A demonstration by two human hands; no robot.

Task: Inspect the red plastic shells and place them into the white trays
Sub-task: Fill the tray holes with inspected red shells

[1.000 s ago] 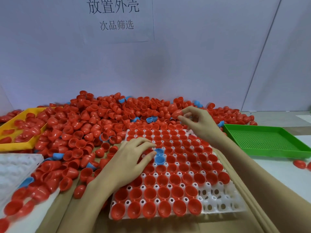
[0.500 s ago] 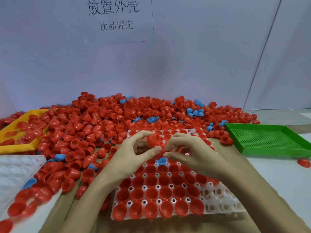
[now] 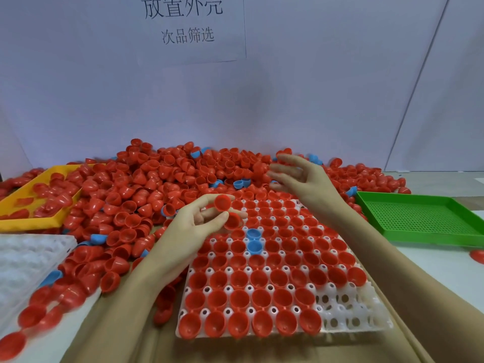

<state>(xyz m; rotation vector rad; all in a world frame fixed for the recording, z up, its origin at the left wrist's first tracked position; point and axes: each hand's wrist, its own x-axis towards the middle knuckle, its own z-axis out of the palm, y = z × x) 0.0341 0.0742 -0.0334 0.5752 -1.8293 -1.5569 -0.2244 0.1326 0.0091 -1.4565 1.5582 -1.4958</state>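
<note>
Left hand (image 3: 193, 226) pinches two red shells (image 3: 227, 212) between thumb and fingers, held above the white tray's (image 3: 351, 314) far left part. Right hand (image 3: 303, 179) is spread, holding nothing, over the shell pile (image 3: 146, 184) behind the tray. Tray is mostly filled; its near right pockets are vacant.

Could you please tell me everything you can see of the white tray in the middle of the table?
The white tray is a moulded, slightly translucent plastic grid of round cups with small holed posts between them. It lies flat on brown cardboard, in front of the red shell pile. Nearly every cup holds a red shell, open side up; two blue shells sit near its middle. Only cups at the near right corner are bare. The left hand holds red shells above its far left part; no hand visibly touches it.
</note>
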